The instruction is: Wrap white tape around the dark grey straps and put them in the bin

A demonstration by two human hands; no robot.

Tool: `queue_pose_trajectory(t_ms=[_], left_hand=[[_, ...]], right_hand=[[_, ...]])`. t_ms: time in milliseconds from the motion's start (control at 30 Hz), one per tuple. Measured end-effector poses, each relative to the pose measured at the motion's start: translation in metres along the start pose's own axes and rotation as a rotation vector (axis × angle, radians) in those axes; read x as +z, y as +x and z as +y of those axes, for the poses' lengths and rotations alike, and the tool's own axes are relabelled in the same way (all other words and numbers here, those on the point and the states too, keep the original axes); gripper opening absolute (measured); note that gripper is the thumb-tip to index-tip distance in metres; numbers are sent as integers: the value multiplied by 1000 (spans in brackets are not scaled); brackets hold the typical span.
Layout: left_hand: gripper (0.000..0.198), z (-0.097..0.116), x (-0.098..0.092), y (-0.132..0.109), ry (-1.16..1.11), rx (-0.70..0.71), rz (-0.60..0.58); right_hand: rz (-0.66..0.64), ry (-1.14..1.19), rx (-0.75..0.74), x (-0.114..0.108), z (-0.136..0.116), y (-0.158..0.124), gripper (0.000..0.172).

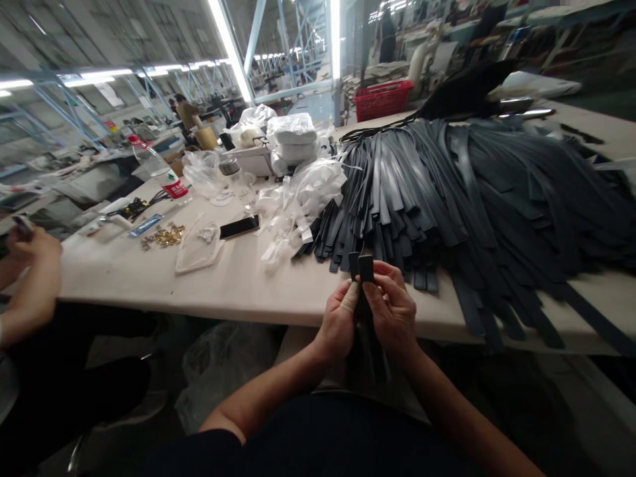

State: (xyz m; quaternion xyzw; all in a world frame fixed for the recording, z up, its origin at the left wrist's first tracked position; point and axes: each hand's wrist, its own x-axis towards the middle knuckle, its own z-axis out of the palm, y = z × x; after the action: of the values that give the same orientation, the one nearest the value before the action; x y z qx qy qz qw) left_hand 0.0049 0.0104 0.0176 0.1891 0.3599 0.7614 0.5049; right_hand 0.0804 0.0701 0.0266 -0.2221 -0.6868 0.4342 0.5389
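Observation:
Just off the table's front edge, my left hand (340,319) and my right hand (394,306) are close together, both closed on dark leather-like straps (366,268). Two flat strap ends stick up side by side above my fingers, and the lengths hang down blurred toward my lap. A pale wrap covers my left thumb. Beyond my hands lies a big heap of similar dark straps (397,179), spread over the table (278,285) with many ends hanging past its front edge. Whether each hand holds its own strap is hard to tell.
White plastic scraps (303,192) lie left of the heap, near a phone (240,227), a clear pouch (199,248) and small gold metal pieces (169,236). A bottle (159,169) and a glass jar (241,182) stand behind. A co-worker's hands (34,255) are at far left. A red basket (381,99) is behind.

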Motion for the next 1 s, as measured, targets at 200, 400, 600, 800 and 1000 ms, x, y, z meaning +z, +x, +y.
queue_pose_trajectory(t_ms=[200, 400, 600, 800, 1000], left_hand=[[38, -8, 0, -3, 99, -11, -45], [41, 9, -2, -1, 330, -109, -141], [49, 13, 4, -1, 449, -220, -230], [50, 19, 14, -10, 777, -136, -527], [46, 4, 10, -21, 854, -299, -583]], right_hand=[[69, 119, 97, 4, 10, -3, 34], [-260, 407, 532, -20, 4, 13, 40], [-326, 301, 529, -39, -15, 26, 47], [7, 181, 287, -65, -18, 37, 35], [232, 290, 224, -105, -11, 51, 31]])
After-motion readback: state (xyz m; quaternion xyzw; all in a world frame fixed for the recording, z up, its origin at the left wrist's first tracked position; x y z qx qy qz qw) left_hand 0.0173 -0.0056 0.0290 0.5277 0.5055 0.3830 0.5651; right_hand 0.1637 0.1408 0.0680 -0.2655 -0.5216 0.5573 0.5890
